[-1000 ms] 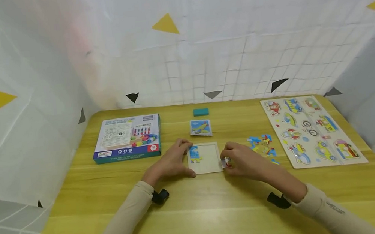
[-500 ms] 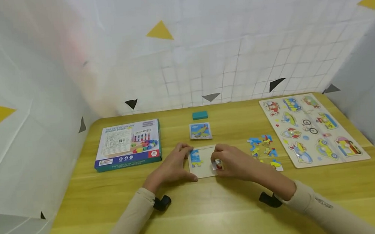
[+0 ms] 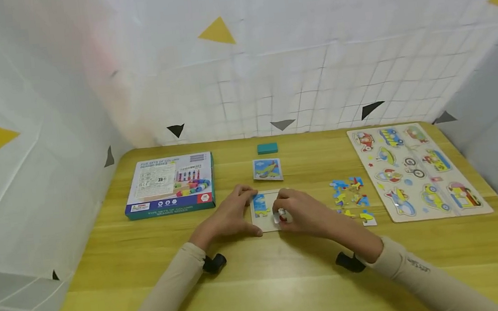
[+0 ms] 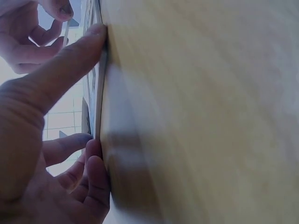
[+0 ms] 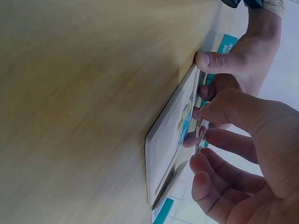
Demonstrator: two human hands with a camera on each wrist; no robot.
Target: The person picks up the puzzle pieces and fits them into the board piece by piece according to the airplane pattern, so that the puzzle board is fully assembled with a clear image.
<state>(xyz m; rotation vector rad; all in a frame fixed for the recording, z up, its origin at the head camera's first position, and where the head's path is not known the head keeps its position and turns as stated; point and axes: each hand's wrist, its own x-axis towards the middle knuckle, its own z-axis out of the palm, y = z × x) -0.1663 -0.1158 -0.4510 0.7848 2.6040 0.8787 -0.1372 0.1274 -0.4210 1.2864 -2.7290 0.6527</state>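
Note:
A shallow puzzle tray (image 3: 266,223) lies on the table, with several joined blue and yellow jigsaw pieces (image 3: 259,203) in its upper left part. My left hand (image 3: 229,216) grips the tray's left side, thumb at the near corner and fingers at the far one. Over the tray's right half, my right hand (image 3: 303,213) pinches a white jigsaw piece (image 5: 202,135) with red on it between thumb and fingers. In the right wrist view this piece stands edge-on above the tray. Loose jigsaw pieces (image 3: 363,200) are spread to the right of my right hand.
Behind the tray lies a picture card (image 3: 267,169) of a yellow plane, with a teal block (image 3: 267,148) beyond it. A boxed bead set (image 3: 168,186) is at the left. A wooden vehicle puzzle board (image 3: 421,191) occupies the right side of the table (image 3: 261,284).
My right hand has moved left with the jigsaw piece, from the tray's right edge to over the tray. The left hand has stayed on the tray.

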